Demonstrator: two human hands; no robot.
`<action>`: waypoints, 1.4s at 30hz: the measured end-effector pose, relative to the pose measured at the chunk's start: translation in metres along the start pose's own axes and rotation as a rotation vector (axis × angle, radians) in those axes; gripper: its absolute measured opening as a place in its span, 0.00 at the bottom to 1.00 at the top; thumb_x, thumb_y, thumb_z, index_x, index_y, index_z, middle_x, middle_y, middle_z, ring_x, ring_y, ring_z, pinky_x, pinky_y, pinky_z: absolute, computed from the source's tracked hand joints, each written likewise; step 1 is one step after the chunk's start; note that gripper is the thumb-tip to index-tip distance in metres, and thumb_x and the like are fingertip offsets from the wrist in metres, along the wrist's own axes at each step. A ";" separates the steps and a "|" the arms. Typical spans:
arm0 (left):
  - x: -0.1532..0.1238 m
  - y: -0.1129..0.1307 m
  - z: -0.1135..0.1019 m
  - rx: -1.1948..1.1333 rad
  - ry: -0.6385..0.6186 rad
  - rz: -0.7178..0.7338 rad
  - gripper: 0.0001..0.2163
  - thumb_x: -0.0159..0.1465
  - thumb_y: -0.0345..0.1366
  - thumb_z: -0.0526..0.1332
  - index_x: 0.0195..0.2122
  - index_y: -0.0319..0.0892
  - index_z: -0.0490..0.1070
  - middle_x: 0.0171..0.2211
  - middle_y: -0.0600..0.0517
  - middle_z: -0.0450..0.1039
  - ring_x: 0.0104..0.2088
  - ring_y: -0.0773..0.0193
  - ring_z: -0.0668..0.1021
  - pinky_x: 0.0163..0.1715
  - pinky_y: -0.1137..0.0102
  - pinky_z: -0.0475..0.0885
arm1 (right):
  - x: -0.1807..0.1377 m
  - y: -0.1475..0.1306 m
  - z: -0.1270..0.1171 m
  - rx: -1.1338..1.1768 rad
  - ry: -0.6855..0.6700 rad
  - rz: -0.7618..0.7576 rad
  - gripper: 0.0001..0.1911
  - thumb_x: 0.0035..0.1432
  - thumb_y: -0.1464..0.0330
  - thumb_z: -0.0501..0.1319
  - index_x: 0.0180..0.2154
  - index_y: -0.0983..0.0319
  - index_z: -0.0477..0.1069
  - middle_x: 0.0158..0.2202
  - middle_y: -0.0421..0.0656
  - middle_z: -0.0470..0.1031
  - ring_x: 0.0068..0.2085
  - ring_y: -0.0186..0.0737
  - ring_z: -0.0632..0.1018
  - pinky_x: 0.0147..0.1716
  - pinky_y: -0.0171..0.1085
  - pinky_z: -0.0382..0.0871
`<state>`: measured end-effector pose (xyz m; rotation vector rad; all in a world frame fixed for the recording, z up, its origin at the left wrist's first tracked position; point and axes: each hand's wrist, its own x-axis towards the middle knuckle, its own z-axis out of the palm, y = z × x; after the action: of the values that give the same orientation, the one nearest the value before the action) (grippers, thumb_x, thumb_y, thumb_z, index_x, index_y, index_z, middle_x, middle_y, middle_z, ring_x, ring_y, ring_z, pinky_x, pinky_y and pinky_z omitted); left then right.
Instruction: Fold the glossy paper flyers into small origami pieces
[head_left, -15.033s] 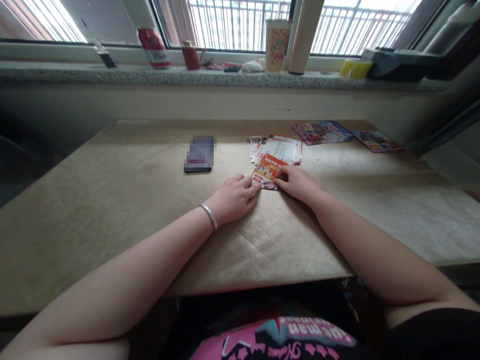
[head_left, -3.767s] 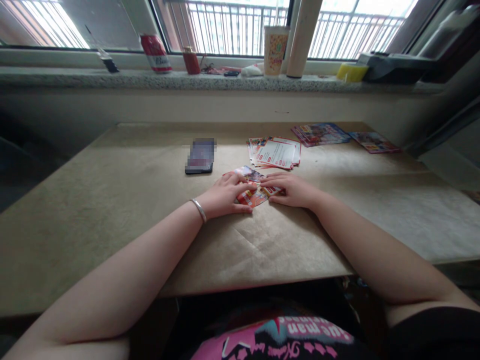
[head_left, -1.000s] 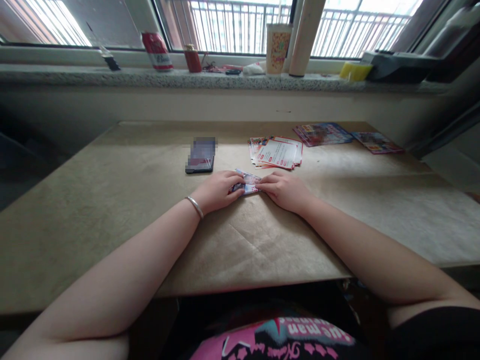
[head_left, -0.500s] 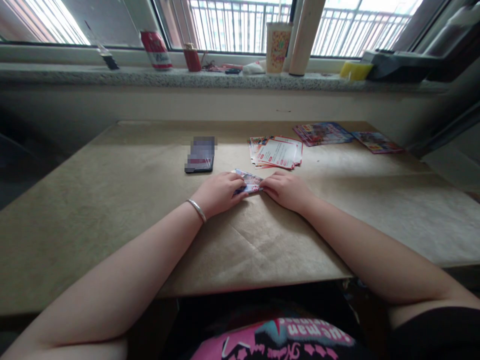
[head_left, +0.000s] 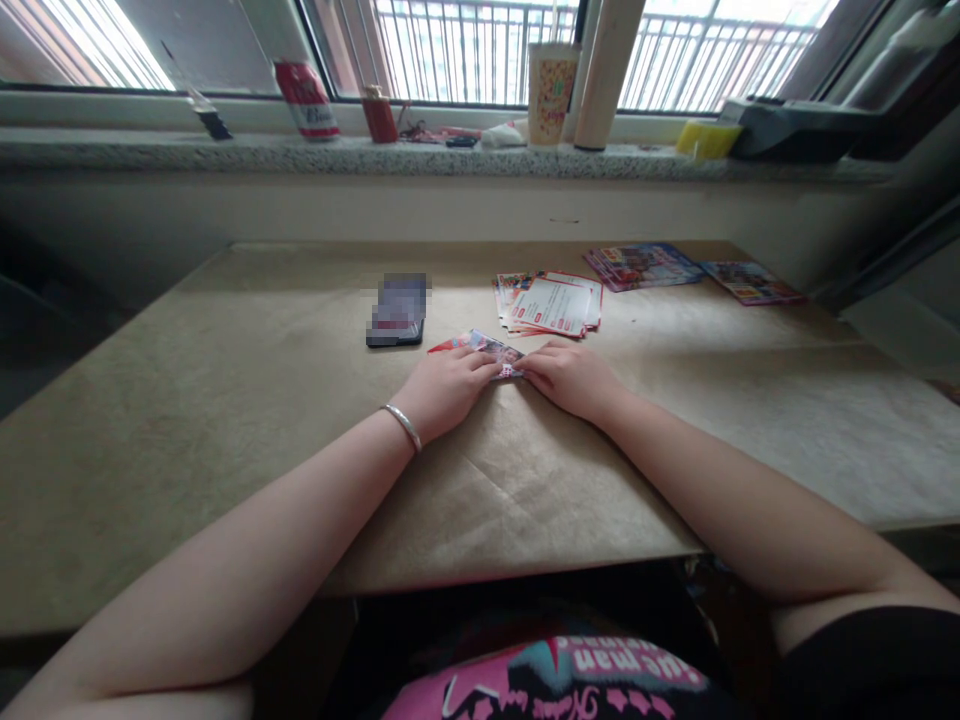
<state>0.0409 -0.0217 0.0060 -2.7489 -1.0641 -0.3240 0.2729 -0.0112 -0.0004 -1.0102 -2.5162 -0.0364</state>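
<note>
A small folded colourful leaflet (head_left: 487, 350) lies on the brown paper-covered table (head_left: 225, 400) in front of me. My left hand (head_left: 448, 385), with a silver bangle on the wrist, presses on its left part with curled fingers. My right hand (head_left: 574, 378) pinches its right end with fingers drawn together. Just beyond them lies a fanned stack of red-and-white leaflets (head_left: 551, 303).
A dark phone (head_left: 397, 312) lies left of the stack. More leaflets (head_left: 641, 265) and a single sheet (head_left: 752, 282) lie at the far right. The window sill holds a red can (head_left: 306, 97), a paper cup (head_left: 553, 90), a roll (head_left: 607, 70) and a yellow sponge (head_left: 701, 138).
Over the earlier frames the leaflet was taken from the stack, turned and folded smaller between both hands. In the last second the hands barely moved; a red edge of the leaflet now shows at left.
</note>
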 end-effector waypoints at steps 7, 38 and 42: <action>0.002 0.011 -0.005 0.001 0.005 -0.042 0.15 0.68 0.34 0.52 0.48 0.37 0.75 0.50 0.43 0.76 0.52 0.53 0.76 0.55 0.59 0.71 | -0.004 0.005 -0.001 0.021 0.028 0.018 0.11 0.63 0.70 0.58 0.40 0.61 0.80 0.40 0.46 0.81 0.41 0.41 0.78 0.44 0.38 0.70; 0.006 0.025 -0.003 0.028 -0.080 -0.042 0.20 0.70 0.44 0.50 0.59 0.40 0.65 0.59 0.41 0.66 0.57 0.51 0.69 0.58 0.57 0.64 | -0.007 0.003 -0.023 -0.081 -0.152 0.176 0.13 0.60 0.72 0.58 0.39 0.58 0.81 0.39 0.44 0.81 0.39 0.41 0.79 0.41 0.38 0.69; 0.007 0.025 -0.004 0.043 -0.088 -0.026 0.21 0.70 0.44 0.50 0.59 0.38 0.65 0.60 0.42 0.66 0.56 0.50 0.70 0.58 0.58 0.63 | -0.009 0.005 -0.027 -0.099 -0.180 0.207 0.13 0.60 0.71 0.59 0.40 0.56 0.82 0.39 0.43 0.81 0.39 0.41 0.79 0.39 0.38 0.69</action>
<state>0.0624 -0.0370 0.0091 -2.7357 -1.1151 -0.1830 0.2924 -0.0182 0.0201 -1.3655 -2.5749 -0.0091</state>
